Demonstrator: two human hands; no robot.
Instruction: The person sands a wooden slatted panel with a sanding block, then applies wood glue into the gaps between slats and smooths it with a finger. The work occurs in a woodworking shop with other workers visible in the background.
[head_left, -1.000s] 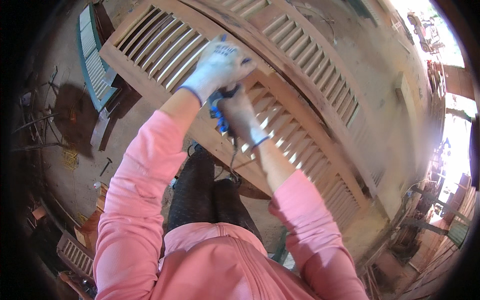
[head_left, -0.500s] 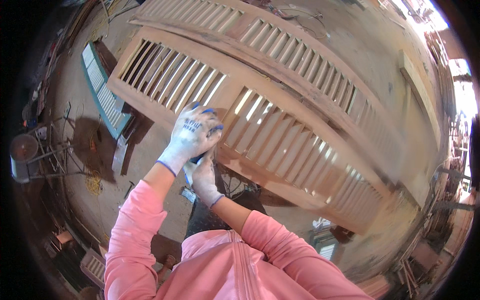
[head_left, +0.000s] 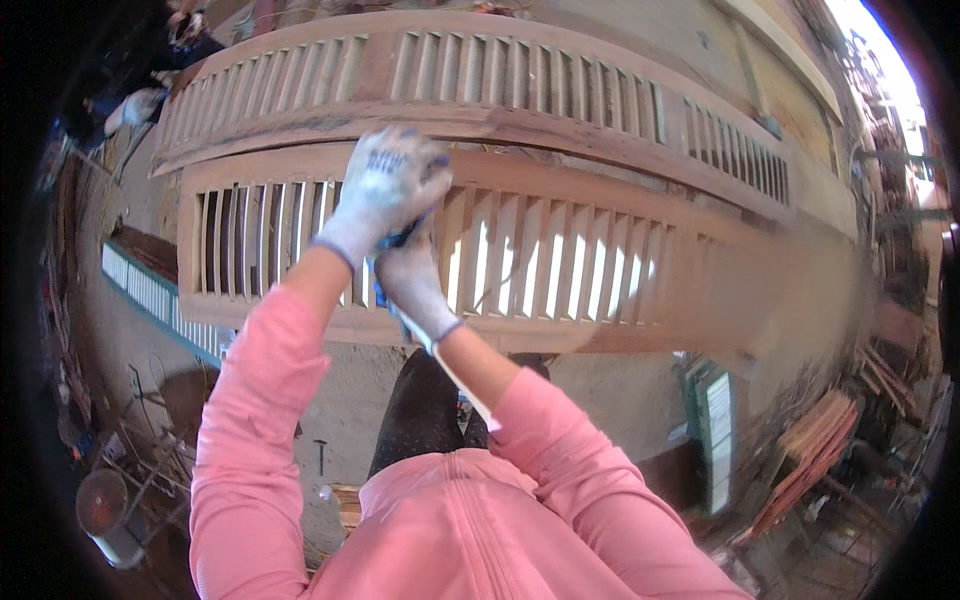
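A pale wooden louvred shutter (head_left: 560, 335) lies across in front of me, its slats running from near to far. Over its middle are my two hands in white knit gloves with blue showing on them. My left hand (head_left: 390, 190) is uppermost, fingers curled and blurred by motion, near the shutter's far rail. Just below it, my right hand (head_left: 412, 278) is closed, palm side hidden. Something dark blue shows between them, but I cannot tell whether it is glove palm or a held thing. Beyond lies a second louvred shutter (head_left: 378, 75).
Green-framed louvred panels stand low at the left (head_left: 160, 295) and the right (head_left: 718, 430). A round fan-like thing (head_left: 102, 505) is at lower left, a hammer (head_left: 321, 455) on the floor. Stacked boards (head_left: 805, 450) lie at right. A blurred smear covers the shutters' right end.
My view has turned, so the shutters now lie more level across it. Both hands have moved from the near shutter's front edge to farther over it, still close together.
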